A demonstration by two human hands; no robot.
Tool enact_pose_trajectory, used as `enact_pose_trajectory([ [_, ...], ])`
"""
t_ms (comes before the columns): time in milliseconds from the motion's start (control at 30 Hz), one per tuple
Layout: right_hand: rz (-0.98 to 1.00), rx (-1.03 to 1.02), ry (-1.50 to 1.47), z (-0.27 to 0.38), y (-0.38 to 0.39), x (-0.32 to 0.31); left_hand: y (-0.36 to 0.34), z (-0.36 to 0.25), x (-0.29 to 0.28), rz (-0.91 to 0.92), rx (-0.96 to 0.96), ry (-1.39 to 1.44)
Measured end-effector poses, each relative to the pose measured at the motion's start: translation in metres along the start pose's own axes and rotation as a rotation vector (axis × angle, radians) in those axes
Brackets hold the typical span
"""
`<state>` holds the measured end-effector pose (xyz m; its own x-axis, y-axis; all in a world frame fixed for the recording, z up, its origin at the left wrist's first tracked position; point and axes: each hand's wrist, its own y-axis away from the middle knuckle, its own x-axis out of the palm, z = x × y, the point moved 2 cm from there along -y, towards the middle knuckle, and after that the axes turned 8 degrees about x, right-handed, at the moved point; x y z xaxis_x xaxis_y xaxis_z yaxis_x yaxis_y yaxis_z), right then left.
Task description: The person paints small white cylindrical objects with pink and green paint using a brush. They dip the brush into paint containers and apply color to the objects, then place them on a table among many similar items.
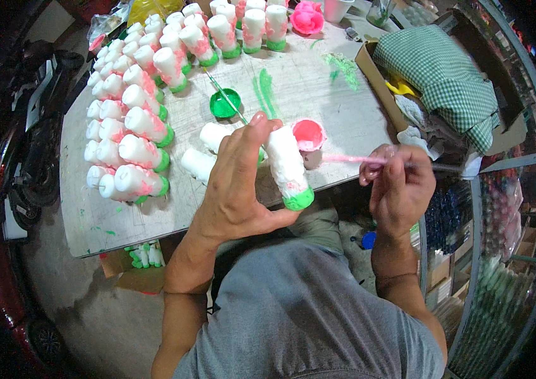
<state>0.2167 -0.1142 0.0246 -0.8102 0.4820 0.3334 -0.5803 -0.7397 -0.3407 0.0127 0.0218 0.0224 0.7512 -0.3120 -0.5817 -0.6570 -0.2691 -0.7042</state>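
My left hand grips a white pillar candle between thumb and fingers, tilted, its relief side turned up. The candle's base is painted green, with a faint pink patch just above it. In my right hand is a thin paintbrush, its pink-coated end pointing left toward the candle, a little apart from it. Between the hands, near the table edge, stands a small cup of pink paint. Behind my left hand lie a plain white candle and another white candle, partly hidden by my fingers.
Rows of pink-and-green painted candles fill the table's left and back. A green paint dish holds another brush. A pink crumpled container sits at the back. On the right is a cardboard box with checkered cloth.
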Motion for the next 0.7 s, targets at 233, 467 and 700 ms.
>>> enact_pose_trajectory([
  [233,0.138,-0.278,0.520,0.007,0.027,0.018,-0.005,-0.006,0.000,-0.032,-0.010,-0.076],
  [467,0.247,-0.294,0.683,0.015,0.026,0.024,-0.002,-0.006,0.001,-0.021,-0.066,-0.059],
  [700,0.174,-0.259,0.593,0.012,0.032,0.018,-0.001,-0.006,0.003,-0.091,-0.061,0.008],
])
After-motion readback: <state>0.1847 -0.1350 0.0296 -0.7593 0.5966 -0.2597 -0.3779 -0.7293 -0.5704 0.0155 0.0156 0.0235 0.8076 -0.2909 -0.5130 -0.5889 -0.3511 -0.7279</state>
